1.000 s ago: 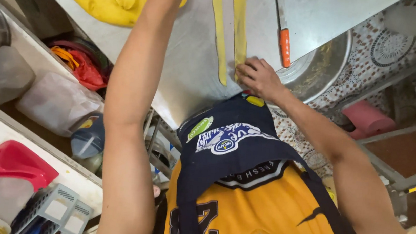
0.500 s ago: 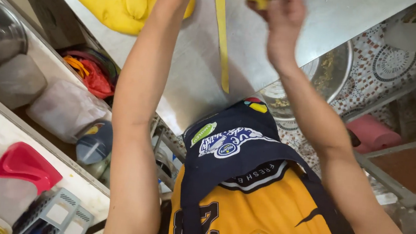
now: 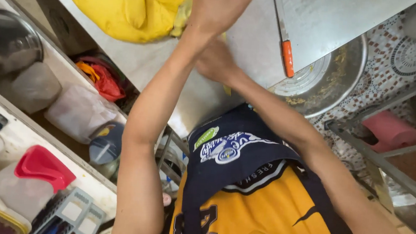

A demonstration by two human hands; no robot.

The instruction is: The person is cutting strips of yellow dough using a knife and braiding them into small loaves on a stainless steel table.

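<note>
A big lump of yellow dough (image 3: 122,2) lies on the steel table (image 3: 324,16) at the top left. My left hand (image 3: 221,6) reaches up beside it, knuckles bent, its fingertips cut off by the top edge of the frame. My right hand (image 3: 218,64) rests on the table just below, partly hidden behind my left forearm. A small bit of yellow dough (image 3: 227,89) shows at its edge. Whether either hand grips anything is hidden. A knife with an orange handle (image 3: 287,57) lies on the table to the right of both hands.
A wide metal bowl (image 3: 333,78) sits below the table edge on the patterned floor, with a pink stool (image 3: 392,130) further right. Shelves on the left hold a steel bowl (image 3: 1,43), plastic bags (image 3: 79,112) and a red scoop (image 3: 43,167).
My right hand lifted a yellow dough strip off the table, then swung left and down under my left forearm. The long strips no longer lie on the table. The view shifted toward the dough lump.
</note>
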